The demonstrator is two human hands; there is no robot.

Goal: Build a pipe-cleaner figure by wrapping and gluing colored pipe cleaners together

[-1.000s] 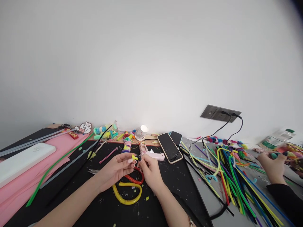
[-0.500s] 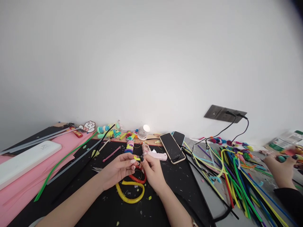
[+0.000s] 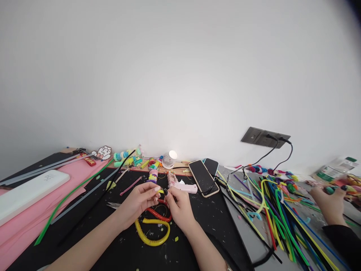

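Observation:
Between my two hands, at the middle of the black work surface, is a short yellow strip [image 3: 161,191]; it looks fuzzy, like a bit of pipe cleaner. My left hand [image 3: 145,196] pinches its left end between thumb and fingers. The fingertips of my right hand [image 3: 178,205] are closed on the other end. Just below them lies a yellow curved tube-like handle [image 3: 153,242], with a red one [image 3: 158,215] behind it, partly covered by my hands. Scissor blades [image 3: 113,205] poke out beside my left forearm. A pale pink glue gun [image 3: 183,186] rests beyond my right hand.
Two phones [image 3: 203,178] lie behind to the right, near a white paper cup [image 3: 170,159]. Many coloured pipe cleaners [image 3: 284,222] spread over the grey table. Another person's hand [image 3: 329,203] is at far right. A white case [image 3: 34,192] sits on pink paper at left.
The view has shifted slightly. My hands keep the yellow strip pinched, with less of it showing between the fingers. The other person's hand has stayed near the colourful pieces.

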